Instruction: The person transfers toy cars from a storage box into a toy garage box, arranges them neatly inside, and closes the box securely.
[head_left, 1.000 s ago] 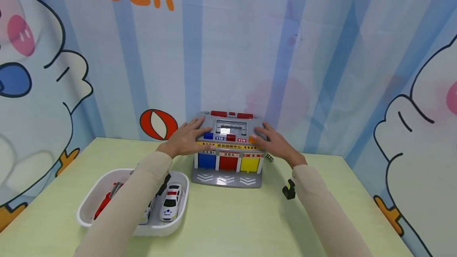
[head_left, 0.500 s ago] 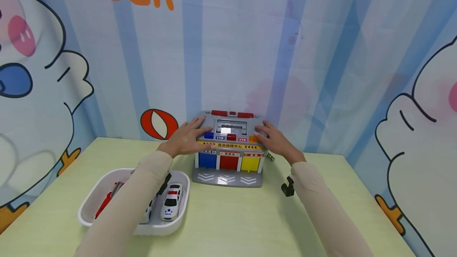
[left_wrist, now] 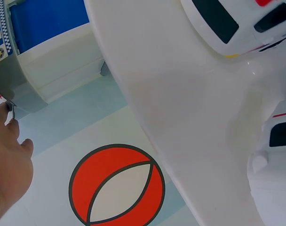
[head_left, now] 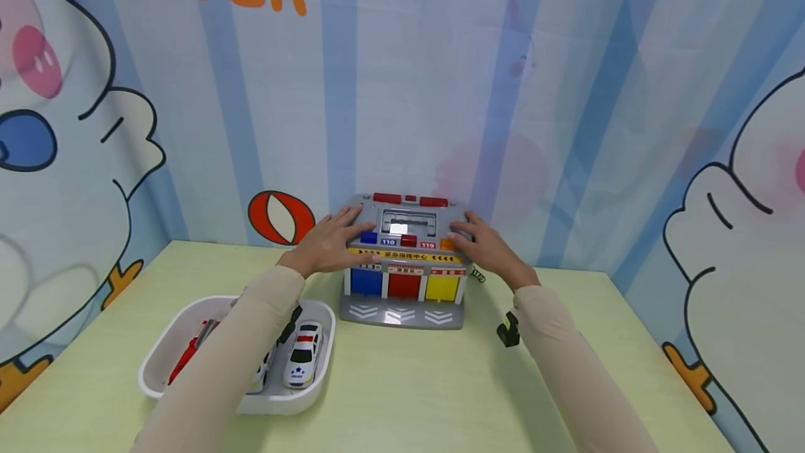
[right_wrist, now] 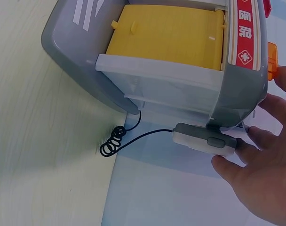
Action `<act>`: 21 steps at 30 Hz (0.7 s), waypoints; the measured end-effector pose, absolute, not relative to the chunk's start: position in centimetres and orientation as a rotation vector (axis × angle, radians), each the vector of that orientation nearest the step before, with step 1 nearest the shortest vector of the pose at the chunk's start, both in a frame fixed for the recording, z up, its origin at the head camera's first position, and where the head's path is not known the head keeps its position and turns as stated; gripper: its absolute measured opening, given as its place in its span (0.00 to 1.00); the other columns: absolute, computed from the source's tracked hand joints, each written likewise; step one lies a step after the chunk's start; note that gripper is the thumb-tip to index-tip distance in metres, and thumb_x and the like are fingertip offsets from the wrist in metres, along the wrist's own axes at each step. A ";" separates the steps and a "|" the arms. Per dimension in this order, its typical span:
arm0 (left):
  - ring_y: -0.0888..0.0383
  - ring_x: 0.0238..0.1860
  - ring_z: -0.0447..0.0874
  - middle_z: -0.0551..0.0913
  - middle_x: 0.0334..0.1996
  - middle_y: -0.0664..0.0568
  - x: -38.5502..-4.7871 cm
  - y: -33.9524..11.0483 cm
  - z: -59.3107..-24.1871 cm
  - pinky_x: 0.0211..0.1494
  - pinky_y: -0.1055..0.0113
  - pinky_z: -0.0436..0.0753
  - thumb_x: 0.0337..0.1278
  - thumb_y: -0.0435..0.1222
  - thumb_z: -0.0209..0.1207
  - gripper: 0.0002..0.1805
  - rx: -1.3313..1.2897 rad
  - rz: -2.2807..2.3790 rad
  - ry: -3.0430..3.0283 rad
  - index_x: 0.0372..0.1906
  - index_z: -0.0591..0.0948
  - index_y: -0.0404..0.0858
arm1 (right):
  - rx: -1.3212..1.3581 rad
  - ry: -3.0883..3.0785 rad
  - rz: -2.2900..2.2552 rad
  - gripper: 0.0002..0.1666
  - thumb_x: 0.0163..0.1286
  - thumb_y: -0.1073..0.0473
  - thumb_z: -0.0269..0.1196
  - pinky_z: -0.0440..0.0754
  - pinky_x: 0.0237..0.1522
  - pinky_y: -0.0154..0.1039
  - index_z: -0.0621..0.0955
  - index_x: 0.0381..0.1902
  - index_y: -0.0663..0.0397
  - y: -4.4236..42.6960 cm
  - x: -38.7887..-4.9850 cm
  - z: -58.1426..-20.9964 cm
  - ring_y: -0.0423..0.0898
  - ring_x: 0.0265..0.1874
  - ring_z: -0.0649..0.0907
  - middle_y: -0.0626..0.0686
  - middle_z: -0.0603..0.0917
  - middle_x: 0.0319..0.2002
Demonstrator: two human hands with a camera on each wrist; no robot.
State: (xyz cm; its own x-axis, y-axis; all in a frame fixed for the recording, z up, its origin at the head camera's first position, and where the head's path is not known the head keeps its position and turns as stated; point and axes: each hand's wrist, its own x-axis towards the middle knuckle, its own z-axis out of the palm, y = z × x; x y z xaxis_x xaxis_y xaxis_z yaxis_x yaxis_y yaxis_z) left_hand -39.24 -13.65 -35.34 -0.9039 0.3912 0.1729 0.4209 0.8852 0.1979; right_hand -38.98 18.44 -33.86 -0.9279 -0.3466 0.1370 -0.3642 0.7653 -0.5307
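Observation:
A toy emergency-station garage [head_left: 405, 257] stands at the back of the table, with blue, red and yellow doors shut. My left hand [head_left: 327, 243] rests with spread fingers on its left top edge. On the opposite side, my right hand [head_left: 493, 247] lies along the right top edge, its thumb by an orange button [right_wrist: 273, 61]. A grey-and-white handset [right_wrist: 204, 139] with a coiled black cord hangs on the toy's right side, close to the right fingertips. In the left wrist view, the left fingers [left_wrist: 12, 127] reach the toy's rear edge.
A white tub [head_left: 283, 405] stands at the front left, partly under the left forearm. In it lie a toy police car [head_left: 303, 355], a red toy vehicle [head_left: 186, 355] and another white vehicle. Behind the table [head_left: 409, 390] hangs a striped cartoon curtain [head_left: 415, 75].
Both hands stay in place on the toy garage. The whole view shifts very slightly; nothing else visibly moves.

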 end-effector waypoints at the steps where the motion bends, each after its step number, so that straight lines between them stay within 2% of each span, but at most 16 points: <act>1: 0.41 0.82 0.41 0.48 0.81 0.45 -39.2 -13.6 -35.3 0.81 0.40 0.47 0.53 0.68 0.55 0.46 -0.634 -0.350 -2.925 0.76 0.65 0.52 | 0.591 -2.921 0.888 0.33 0.79 0.47 0.50 0.55 0.75 0.67 0.66 0.74 0.59 18.4 -39.0 -33.9 0.68 0.78 0.50 0.66 0.47 0.80; 21: 0.42 0.82 0.40 0.47 0.82 0.46 -39.3 -13.7 -35.3 0.81 0.42 0.47 0.53 0.69 0.54 0.47 -0.618 -0.364 -2.937 0.76 0.64 0.53 | 0.576 -2.890 0.903 0.32 0.79 0.47 0.52 0.54 0.74 0.68 0.69 0.72 0.58 18.2 -39.2 -34.5 0.68 0.78 0.50 0.65 0.46 0.80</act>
